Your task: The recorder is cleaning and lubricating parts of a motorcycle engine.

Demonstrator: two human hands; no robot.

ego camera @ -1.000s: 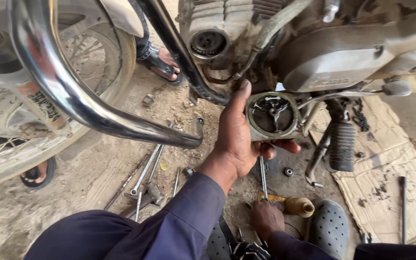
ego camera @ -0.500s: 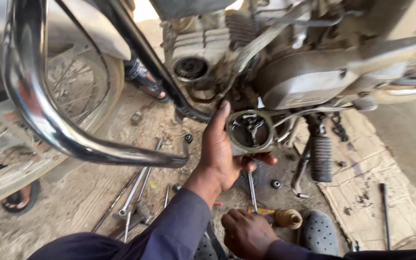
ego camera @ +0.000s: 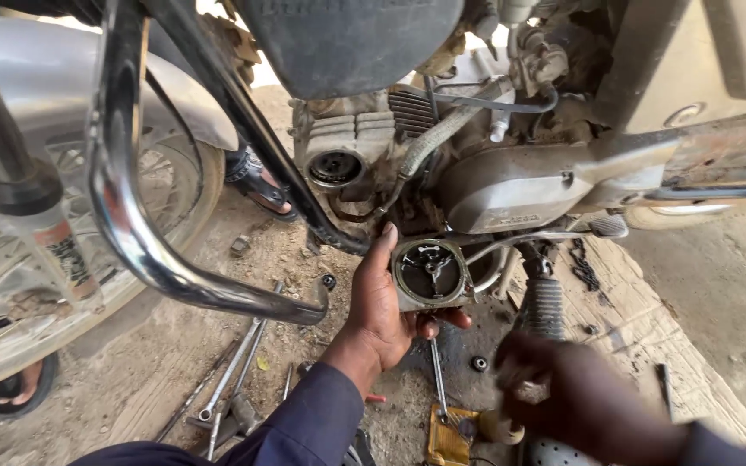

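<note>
A: What is the left hand [ego camera: 382, 315] gripping?

B: A round, grimy grey metal engine cover [ego camera: 431, 274] with a dark hollow face and a small spider-shaped part in its middle. The hand is clasped around its left and lower edge, thumb up along the side, fingers curled beneath. It sits just under the silver motorcycle engine casing [ego camera: 520, 185], beside the ribbed black rubber footpeg [ego camera: 543, 307].

A: How would it handle?

B: I judge it rigid and fairly heavy for its size, cast metal, probably oily and so slippery. The rim is the safe hold; the inner part looks more delicate.

A: And the right hand [ego camera: 580, 401]?

B: Blurred, low at the right, near the footpeg. I cannot tell whether it grasps anything.

A: Counts?

B: One cover, one footpeg. On the sandy ground [ego camera: 736, 293] lie at least two long steel spanners [ego camera: 230, 371], one slim steel tool [ego camera: 438, 380] below the cover, and a flat yellow object [ego camera: 449, 436]. One sandalled foot [ego camera: 17, 387] of another person shows at the left, by the spoked front wheel [ego camera: 53, 250].
</note>
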